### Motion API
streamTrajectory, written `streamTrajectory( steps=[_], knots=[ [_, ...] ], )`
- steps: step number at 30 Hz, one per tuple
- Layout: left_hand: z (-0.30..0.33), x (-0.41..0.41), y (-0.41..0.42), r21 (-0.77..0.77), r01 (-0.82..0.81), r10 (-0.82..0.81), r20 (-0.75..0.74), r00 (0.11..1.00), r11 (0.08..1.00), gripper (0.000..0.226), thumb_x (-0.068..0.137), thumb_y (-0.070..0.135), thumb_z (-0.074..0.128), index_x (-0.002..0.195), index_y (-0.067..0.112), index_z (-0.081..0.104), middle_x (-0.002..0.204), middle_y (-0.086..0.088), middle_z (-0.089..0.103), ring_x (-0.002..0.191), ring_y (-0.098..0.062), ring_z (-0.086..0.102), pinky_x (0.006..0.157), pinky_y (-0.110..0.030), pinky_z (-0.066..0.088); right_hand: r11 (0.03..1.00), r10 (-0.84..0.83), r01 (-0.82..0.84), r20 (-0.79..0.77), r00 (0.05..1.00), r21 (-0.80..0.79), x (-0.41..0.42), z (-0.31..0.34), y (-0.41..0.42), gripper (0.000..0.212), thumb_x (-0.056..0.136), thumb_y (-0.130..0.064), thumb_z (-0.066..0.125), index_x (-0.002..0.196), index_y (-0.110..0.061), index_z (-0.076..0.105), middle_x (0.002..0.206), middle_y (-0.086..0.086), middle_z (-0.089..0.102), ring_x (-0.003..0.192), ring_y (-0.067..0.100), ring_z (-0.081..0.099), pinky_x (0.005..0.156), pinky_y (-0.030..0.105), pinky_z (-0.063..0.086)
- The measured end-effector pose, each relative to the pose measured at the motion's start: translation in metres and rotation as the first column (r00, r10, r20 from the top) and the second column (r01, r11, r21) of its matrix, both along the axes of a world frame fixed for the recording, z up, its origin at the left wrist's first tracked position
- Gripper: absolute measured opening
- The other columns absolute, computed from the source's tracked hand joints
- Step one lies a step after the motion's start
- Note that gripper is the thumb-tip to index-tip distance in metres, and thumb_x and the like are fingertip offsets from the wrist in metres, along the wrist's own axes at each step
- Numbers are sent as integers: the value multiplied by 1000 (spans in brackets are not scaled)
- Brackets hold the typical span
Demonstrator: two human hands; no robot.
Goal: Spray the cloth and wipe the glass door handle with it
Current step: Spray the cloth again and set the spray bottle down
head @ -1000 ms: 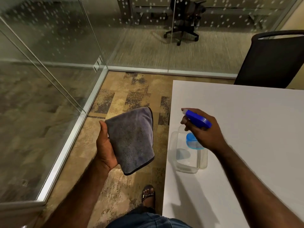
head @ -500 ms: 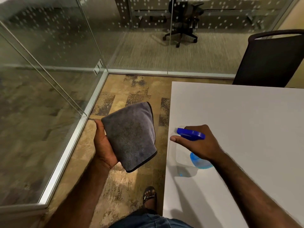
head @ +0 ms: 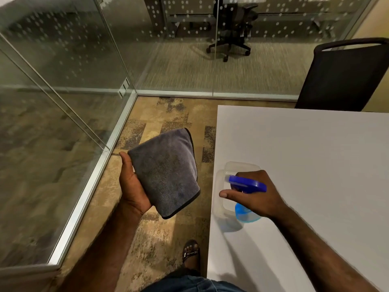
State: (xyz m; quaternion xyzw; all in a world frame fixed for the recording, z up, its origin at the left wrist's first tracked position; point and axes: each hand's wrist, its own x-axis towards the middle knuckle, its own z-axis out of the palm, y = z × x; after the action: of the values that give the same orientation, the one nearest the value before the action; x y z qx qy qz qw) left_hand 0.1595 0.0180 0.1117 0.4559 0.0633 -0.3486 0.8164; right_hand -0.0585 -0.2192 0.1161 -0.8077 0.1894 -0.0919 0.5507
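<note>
Glass partition walls (head: 69,85) run ahead and to the left of the left hand, meeting at a metal floor track; patterned carpet (head: 147,234) lies under both forearms. White surface (head: 311,157) spreads beneath and beyond the right hand, a dark chair (head: 345,79) standing at its far edge. A wheeled office chair (head: 231,30) shows through the glass, well beyond both hands. Grey cloth (head: 166,173), folded and dark-edged, lies across the palm of the left hand (head: 132,186), thumb along its left edge, fingers curled underneath; it hangs over the carpet, just left of the surface's edge. Right hand (head: 252,194) wrapped around the neck of the spray bottle (head: 231,199), clear body with blue liquid low inside, blue trigger head (head: 246,183) pointing left toward the cloth, thumb extended. Bottle near the surface's left edge; blurred, so contact with the surface cannot be told. A sandalled foot (head: 190,252) below the cloth.
</note>
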Motion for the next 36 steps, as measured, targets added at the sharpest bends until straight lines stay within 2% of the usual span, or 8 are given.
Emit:
streamTrajectory(
  steps=[4,9,14,16,20,26,33,36],
  knots=[
    [-5,0,1,-2,-8,8,14,1000,1000,83,99,87,29,135,29,77,138,-13,75,121,-41,75,84,-57,65,998,-66,66,114,991,8,1,6,-14,31,82,-56,92,81,-29,75,78,-3,76,72,12,71,67,18,55],
    [-10,-2,5,16,5,-5,-8,1000,1000,89,96,88,33,147,24,68,146,-16,69,127,-43,71,88,-59,63,969,-219,199,132,967,145,14,-1,-45,67,72,-75,88,96,-12,82,89,13,79,91,40,74,79,46,61],
    [-14,-4,10,32,44,-43,-43,998,999,88,98,87,28,139,24,75,145,-17,70,126,-43,72,86,-58,64,966,-205,172,170,964,190,28,-33,-72,38,93,-37,87,120,-11,81,113,6,82,112,29,77,102,50,63],
    [-16,-5,11,40,71,-69,-61,996,997,90,98,88,29,139,23,75,146,-18,70,127,-44,71,87,-59,64,960,-227,193,162,960,203,33,-48,-78,38,93,-28,83,125,-9,79,118,5,81,115,26,76,105,51,63],
    [-21,-7,12,60,100,-94,-89,992,993,91,96,89,29,136,23,77,144,-18,71,125,-44,72,87,-59,64,944,-277,250,105,955,216,46,-67,-85,41,96,-20,83,135,-9,74,130,6,78,123,28,73,105,48,63],
    [-27,-10,10,64,184,-177,-107,978,981,100,94,91,31,155,17,60,154,-22,61,138,-47,62,99,-63,59,947,-272,254,70,960,195,58,-75,-90,43,99,-13,82,139,-8,70,134,8,75,123,25,72,94,28,65],
    [-25,-15,5,81,214,-207,-91,974,973,95,93,90,32,142,20,72,148,-21,67,135,-45,65,98,-62,60,948,-264,250,48,963,196,58,-75,-93,38,102,-15,77,138,-6,72,133,9,77,116,9,75,94,23,65],
    [-22,-19,3,89,225,-217,-93,972,970,95,93,90,29,140,20,74,148,-21,67,135,-44,66,100,-62,59,957,-231,220,38,972,188,58,-73,-95,40,103,-18,76,142,-8,70,138,6,76,125,15,71,87,15,61]
  ],
)
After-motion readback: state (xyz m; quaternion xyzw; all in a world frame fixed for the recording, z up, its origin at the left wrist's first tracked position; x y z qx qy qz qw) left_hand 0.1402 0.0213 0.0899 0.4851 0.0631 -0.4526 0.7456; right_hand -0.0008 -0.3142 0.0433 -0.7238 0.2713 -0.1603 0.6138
